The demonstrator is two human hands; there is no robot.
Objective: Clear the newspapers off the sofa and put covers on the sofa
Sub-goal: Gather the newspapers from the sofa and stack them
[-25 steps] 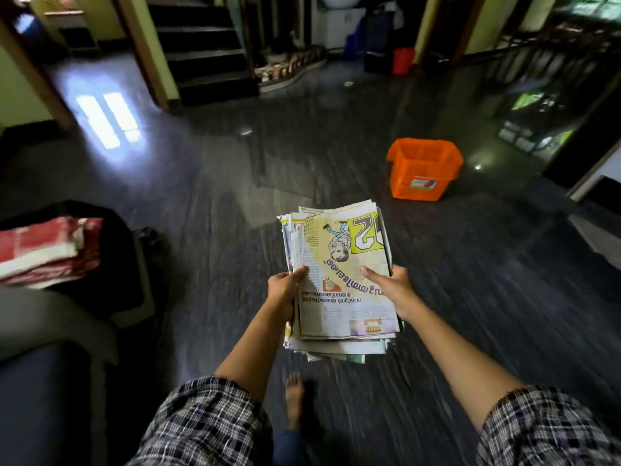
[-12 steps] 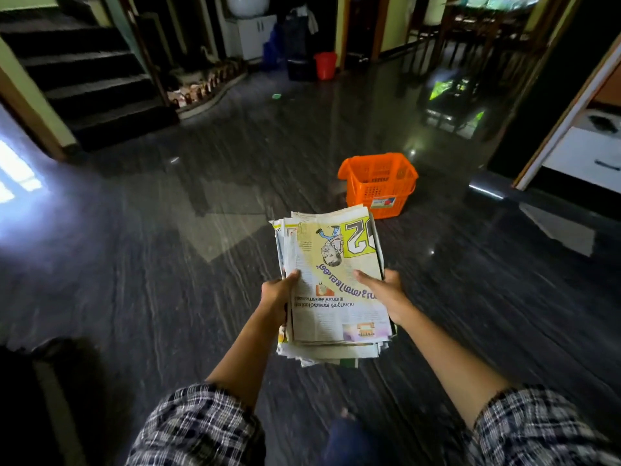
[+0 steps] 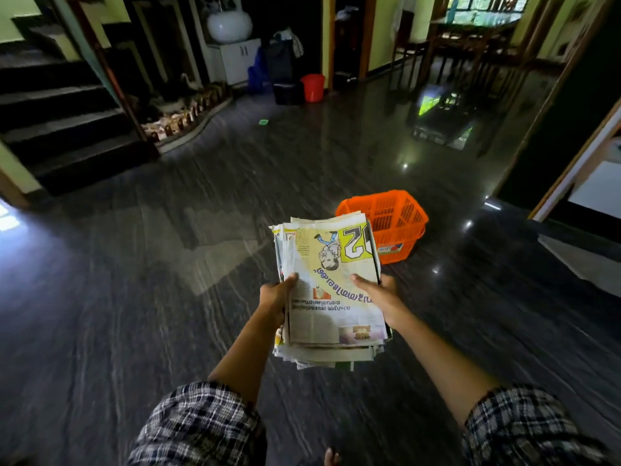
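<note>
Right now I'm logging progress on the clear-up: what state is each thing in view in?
newspaper stack: off the floor, held flat between both hands
left hand: gripping the stack's left edge
right hand: gripping the stack's right edge
orange basket: upright on the floor, looks empty
red bucket: upright on the floor

An orange plastic basket point(image 3: 393, 218) with slotted walls stands on the dark polished stone floor point(image 3: 168, 280). Well beyond the basket, by the far wall, a red bucket point(image 3: 313, 87) sits just beside a dark bin point(image 3: 285, 92), with a white cabinet point(image 3: 237, 60) to their left bearing a round white vase point(image 3: 229, 25). Far to the basket's left, a dark staircase point(image 3: 57, 119) rises, and a small green object point(image 3: 263, 122) lies on the floor between basket and bucket.
</note>
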